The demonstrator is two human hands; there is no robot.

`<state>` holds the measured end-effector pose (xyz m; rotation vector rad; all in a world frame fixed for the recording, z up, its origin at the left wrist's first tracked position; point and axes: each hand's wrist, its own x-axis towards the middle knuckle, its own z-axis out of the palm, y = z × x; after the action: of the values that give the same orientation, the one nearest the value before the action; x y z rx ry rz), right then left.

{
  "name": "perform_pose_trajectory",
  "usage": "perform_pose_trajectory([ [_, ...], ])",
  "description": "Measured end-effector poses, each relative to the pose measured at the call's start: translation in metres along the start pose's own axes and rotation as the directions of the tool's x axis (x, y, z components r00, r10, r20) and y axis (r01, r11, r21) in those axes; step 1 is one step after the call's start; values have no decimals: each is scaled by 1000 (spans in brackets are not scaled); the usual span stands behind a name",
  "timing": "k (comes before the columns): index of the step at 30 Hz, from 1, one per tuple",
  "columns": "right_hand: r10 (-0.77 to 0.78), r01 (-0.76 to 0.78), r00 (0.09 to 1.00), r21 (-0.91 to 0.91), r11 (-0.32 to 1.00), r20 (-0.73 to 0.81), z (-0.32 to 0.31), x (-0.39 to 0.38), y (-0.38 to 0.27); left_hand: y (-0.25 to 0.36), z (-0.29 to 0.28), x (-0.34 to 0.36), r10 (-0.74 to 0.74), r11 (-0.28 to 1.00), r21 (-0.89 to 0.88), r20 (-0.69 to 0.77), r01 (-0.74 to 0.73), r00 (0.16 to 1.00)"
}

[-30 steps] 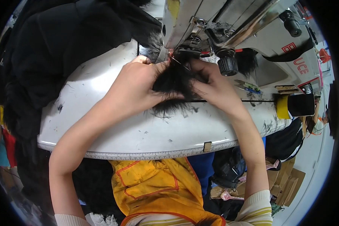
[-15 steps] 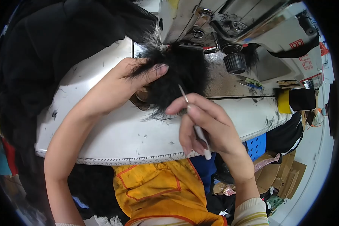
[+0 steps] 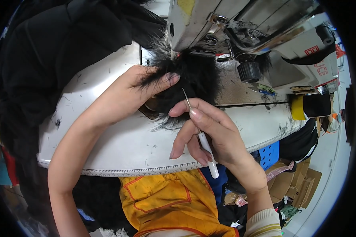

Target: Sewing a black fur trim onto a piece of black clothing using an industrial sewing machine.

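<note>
A piece of black fur [image 3: 203,79], with greyish hairs at its far left edge, lies under the head of a sewing machine [image 3: 197,23]. My left hand [image 3: 148,85] grips its left side, the thumb pressed on top and strands falling over the fingers. My right hand [image 3: 213,126] holds an awl [image 3: 207,152] with a white handle and thin metal shaft, pinched between thumb and forefinger. The awl's tip points away from me, over the near part of the fur. Whether it touches the fur I cannot tell. Fur hides the needle area.
Black fabric [image 3: 75,43] is heaped on the left of the white table [image 3: 118,146], which has a measuring tape along its near edge. Thread snips [image 3: 263,87] lie right of the machine's knob. A yellow-and-black container [image 3: 300,106] stands at the right. Below are a blue basket [image 3: 269,154] and cardboard [image 3: 306,187].
My right hand has shifted slightly left with the awl, whose handle now shows more fully. The left hand keeps its grip on the fur, nudged slightly right.
</note>
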<state>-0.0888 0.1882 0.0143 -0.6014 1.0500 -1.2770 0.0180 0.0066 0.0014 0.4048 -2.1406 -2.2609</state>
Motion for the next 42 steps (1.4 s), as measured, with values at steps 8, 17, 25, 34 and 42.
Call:
perform_pose_trajectory([
  [8,-8,7,1000,-22,1000,-20,0,0,-1,1,1,0,6,998,59,-27,-5,1000],
  [17,-11,10,1000,-33,999,-22,-2,0,0,1,2,0,-9,997,78,-37,11,999],
  [25,-41,37,994,-41,998,-102,5,3,3,-3,4,0,71,996,55,-44,-69,996],
  [34,-27,23,999,-80,996,-47,0,2,2,-1,5,0,28,999,17,-65,-27,997],
  [42,-81,48,990,-266,963,-114,2,5,9,-4,6,0,89,994,77,-81,-83,993],
])
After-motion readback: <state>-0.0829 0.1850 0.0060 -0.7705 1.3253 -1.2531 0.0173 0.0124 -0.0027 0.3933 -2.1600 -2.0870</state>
